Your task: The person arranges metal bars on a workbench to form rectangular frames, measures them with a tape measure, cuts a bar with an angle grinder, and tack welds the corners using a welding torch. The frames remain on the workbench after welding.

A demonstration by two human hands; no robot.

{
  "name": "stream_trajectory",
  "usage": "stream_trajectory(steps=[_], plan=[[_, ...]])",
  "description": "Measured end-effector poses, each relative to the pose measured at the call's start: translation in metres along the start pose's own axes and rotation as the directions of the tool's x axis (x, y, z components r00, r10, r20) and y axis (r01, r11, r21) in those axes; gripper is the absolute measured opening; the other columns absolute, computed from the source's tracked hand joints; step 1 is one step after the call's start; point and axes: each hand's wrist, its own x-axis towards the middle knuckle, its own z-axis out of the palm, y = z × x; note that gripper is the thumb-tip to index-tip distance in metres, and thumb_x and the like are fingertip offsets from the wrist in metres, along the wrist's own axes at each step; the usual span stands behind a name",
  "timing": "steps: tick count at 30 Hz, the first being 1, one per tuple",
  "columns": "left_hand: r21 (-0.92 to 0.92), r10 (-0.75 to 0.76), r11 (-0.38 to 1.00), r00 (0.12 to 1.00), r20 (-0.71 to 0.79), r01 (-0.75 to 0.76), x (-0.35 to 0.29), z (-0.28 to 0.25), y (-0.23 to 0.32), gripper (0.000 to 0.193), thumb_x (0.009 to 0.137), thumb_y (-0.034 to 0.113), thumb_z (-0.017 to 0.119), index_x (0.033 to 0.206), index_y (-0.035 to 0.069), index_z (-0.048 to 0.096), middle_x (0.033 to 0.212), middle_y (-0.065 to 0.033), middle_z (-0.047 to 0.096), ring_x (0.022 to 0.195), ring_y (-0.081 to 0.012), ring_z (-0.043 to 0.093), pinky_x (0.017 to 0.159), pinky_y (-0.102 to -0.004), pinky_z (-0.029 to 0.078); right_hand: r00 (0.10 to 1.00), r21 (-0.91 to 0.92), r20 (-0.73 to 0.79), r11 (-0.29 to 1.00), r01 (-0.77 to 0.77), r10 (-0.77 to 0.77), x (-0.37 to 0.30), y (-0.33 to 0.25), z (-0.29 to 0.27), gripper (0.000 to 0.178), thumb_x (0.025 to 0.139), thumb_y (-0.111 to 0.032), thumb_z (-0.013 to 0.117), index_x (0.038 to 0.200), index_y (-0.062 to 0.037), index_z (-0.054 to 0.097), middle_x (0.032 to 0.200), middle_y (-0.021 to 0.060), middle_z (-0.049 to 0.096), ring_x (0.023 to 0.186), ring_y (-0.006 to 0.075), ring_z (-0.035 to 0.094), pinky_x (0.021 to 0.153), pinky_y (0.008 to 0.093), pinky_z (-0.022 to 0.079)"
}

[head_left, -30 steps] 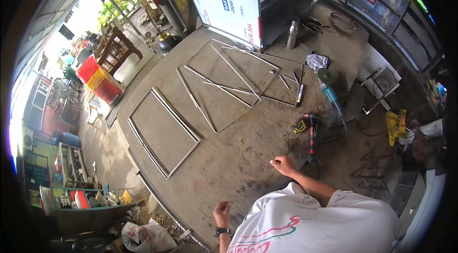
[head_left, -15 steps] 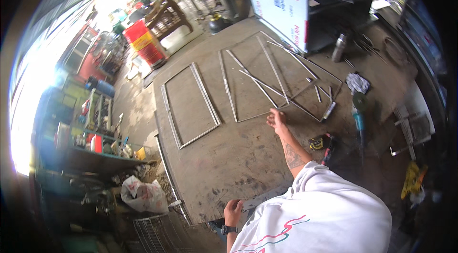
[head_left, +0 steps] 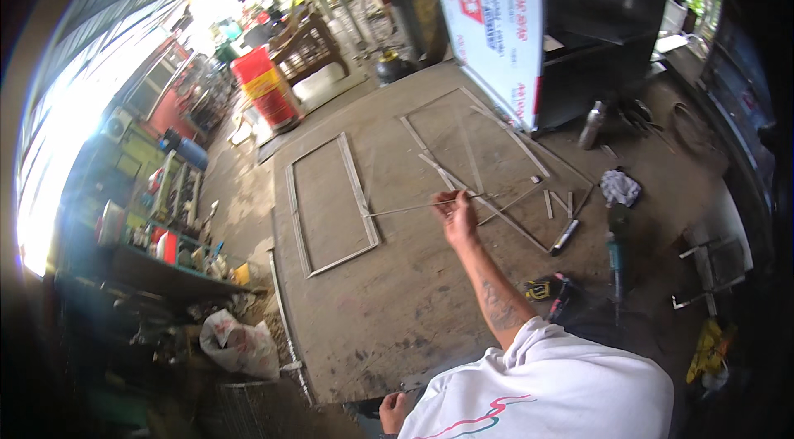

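Left hand (head_left: 395, 411), at 6 o'clock on the lower edge, rests with fingers curled at the near rim of the concrete slab (head_left: 389, 315); whether it grips anything cannot be told. Right hand (head_left: 456, 211), arm extended toward 12 o'clock from the white shirt (head_left: 546, 389), is closed on a thin metal rod (head_left: 422, 206). The rod lies near the middle of the slab, its long axis running roughly 9 to 3 o'clock with a slight rise to the right; the right hand holds it near mid-length, so one end projects toward 9 o'clock, ending just beside the small frame (head_left: 331, 206), and the other toward 3 o'clock, over the large frame (head_left: 475, 162). The rod therefore lies at the right hand and well apart from the left, at about 12 o'clock from it; the right hand is plainly the nearer. From left to right across the scene: a cluttered bench (head_left: 157, 232) at 9 o'clock, a plastic bag (head_left: 240, 344) at 7 o'clock, a red bin (head_left: 266, 87) at 11 o'clock, the small rectangular frame flat on the slab, the large frame with diagonal bars, a white sign panel (head_left: 496, 17) upright at 1 o'clock, a rag (head_left: 620, 188) and a power tool (head_left: 616, 253) at 3 o'clock, off the slab's right edge.
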Motion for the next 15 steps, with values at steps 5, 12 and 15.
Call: stream_trajectory(steps=[5,12,15], plan=[[-0.37,0.109,0.929,0.973,0.202,-0.027,0.082,0.026,0.054,0.027,0.107,0.022,0.067,0.119,-0.001,0.073,0.102,-0.006,0.075,0.098,-0.0167,0.071,0.086,-0.0335,0.06,0.966,0.011,0.169,0.98,-0.2,0.195,-0.122,-0.036,0.047,0.035,0.114,-0.038,0.048,0.12,-0.0081,0.066,0.118,0.0085,0.075,0.104,0.021,0.074,0.093,0.0391,0.062],[-0.516,0.4,0.824,0.886,0.235,-0.235,0.075,0.053,0.188,0.065,0.11,0.053,0.046,0.15,0.003,0.051,0.148,-0.0277,0.056,0.142,-0.0429,0.049,0.125,-0.055,0.033,0.837,-0.791,0.317,0.611,-0.026,0.446,-0.29,0.004,-0.009,0.054,0.111,-0.053,0.047,0.098,-0.0067,0.073,0.091,0.0019,0.067,0.087,0.015,0.06,0.083,0.0336,0.05],[0.044,0.556,0.759,0.683,0.474,-0.65,0.08,0.024,0.175,0.074,0.105,0.061,0.053,0.152,0.003,0.05,0.158,-0.0204,0.052,0.146,-0.0438,0.047,0.13,-0.0544,0.026,0.876,-0.75,0.279,0.658,-0.057,0.394,-0.313,-0.012,-0.013,0.05,0.11,-0.051,0.05,0.106,-0.0066,0.074,0.096,0.0043,0.07,0.091,0.0162,0.064,0.084,0.0346,0.053]])
